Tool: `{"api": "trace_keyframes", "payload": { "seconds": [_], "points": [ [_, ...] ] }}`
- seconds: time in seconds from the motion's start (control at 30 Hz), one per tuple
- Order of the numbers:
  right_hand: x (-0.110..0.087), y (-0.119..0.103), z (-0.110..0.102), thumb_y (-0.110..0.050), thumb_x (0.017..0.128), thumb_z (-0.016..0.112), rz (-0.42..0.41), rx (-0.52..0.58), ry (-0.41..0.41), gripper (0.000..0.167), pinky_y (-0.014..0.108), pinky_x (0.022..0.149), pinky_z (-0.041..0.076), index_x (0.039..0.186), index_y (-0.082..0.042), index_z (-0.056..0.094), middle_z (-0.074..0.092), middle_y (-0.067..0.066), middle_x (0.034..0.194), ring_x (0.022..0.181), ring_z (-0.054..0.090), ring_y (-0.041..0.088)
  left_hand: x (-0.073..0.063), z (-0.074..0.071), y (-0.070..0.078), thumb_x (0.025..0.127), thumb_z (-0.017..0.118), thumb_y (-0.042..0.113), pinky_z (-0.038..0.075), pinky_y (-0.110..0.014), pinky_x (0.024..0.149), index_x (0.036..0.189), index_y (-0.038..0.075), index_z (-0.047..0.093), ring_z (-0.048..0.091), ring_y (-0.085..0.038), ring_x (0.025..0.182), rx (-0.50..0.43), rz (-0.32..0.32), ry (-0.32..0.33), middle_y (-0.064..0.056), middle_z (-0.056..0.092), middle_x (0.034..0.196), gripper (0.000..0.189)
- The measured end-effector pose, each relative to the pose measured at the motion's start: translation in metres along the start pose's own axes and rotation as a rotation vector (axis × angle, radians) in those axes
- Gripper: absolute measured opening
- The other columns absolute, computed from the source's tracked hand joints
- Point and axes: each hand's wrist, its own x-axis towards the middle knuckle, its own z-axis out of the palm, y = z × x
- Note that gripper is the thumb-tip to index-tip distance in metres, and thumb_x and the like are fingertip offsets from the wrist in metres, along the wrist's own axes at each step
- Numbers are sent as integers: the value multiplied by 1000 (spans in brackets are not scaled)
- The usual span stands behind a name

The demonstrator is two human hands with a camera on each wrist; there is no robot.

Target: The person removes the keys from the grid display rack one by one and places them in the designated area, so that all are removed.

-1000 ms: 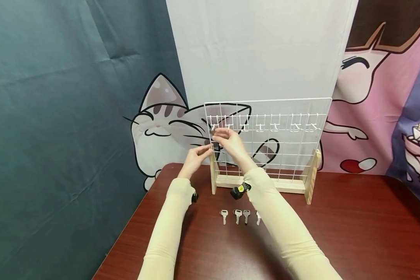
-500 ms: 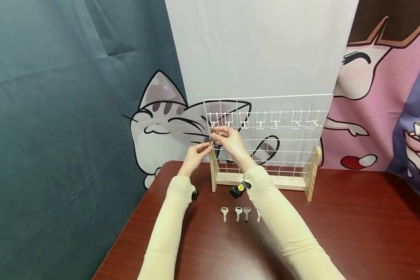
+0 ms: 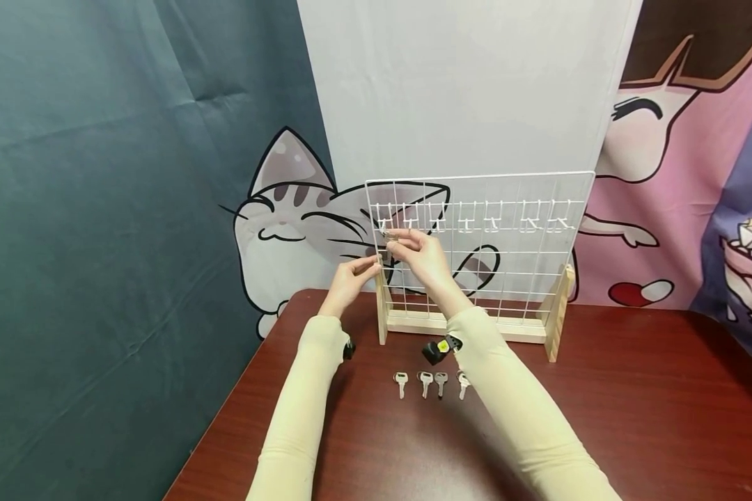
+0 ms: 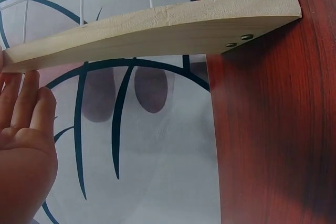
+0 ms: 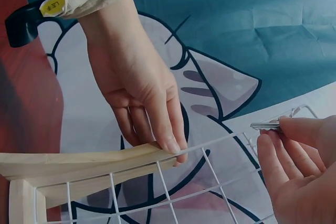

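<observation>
My left hand point(image 3: 351, 278) grips the top of the left wooden upright point(image 4: 157, 30) of a white wire grid rack point(image 3: 507, 330), thumb and fingers on either side of it in the right wrist view. My right hand point(image 3: 425, 259) pinches a silver key point(image 5: 266, 126) between thumb and fingers. That key lies close to the leftmost white hook point(image 3: 384, 225), near the rack's left edge. More white hooks point(image 3: 466, 224) stand in a row along the upper grid. In the left wrist view, only my left hand point(image 4: 26, 140) shows beside the upright.
Several keys lie in a row on the brown table point(image 3: 351, 431) in front of the rack, among them a silver key point(image 3: 401, 384) at the left end and another point(image 3: 463, 384) by my right sleeve. Behind the rack hangs a cloth backdrop point(image 3: 470, 83) with a printed cat.
My right hand has shifted slightly right with the key, and its forearm has moved right too, uncovering more of the rightmost key on the table. My left hand stays at the upright.
</observation>
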Motion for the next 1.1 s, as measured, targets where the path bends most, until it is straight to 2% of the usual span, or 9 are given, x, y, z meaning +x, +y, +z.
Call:
{"api": "trace_keyframes", "payload": {
  "seconds": [0.2,0.57,0.73,0.9,1.1],
  "points": [
    [-7,-4,-2,-23,95,73,-2,-25,-5,37,41,104,49,131,-14,68,70,12,124,111,69,30,-1,2,0,96,72,24,48,-36,105,131,6,68,66,-23,117,3,6,2,-11,69,126,40],
    [-18,-15,-7,-23,95,73,-38,-21,-38,37,40,102,51,131,-16,69,71,13,123,112,68,30,-1,3,0,96,72,23,48,-36,105,131,6,68,65,-24,118,-9,9,7,-11,69,127,39],
    [-25,-19,-17,-21,96,72,-40,-8,-48,38,41,102,50,132,-14,67,69,12,126,111,69,29,-1,3,1,96,72,25,46,-38,108,131,5,68,63,-26,121,-10,4,-5,-12,67,129,40],
    [-33,-23,-31,-21,96,72,-43,-6,-38,38,36,100,52,132,-11,66,67,11,130,109,70,23,-2,2,0,97,72,22,45,-38,108,131,5,68,63,-27,121,-10,-5,-3,-12,68,128,39],
    [-39,-32,-51,-16,96,71,-49,15,-11,39,32,95,54,133,-4,65,67,16,127,104,71,27,-1,1,-1,96,72,21,46,-33,106,130,6,68,65,-22,119,2,4,10,-10,69,128,37]
  ]
}}
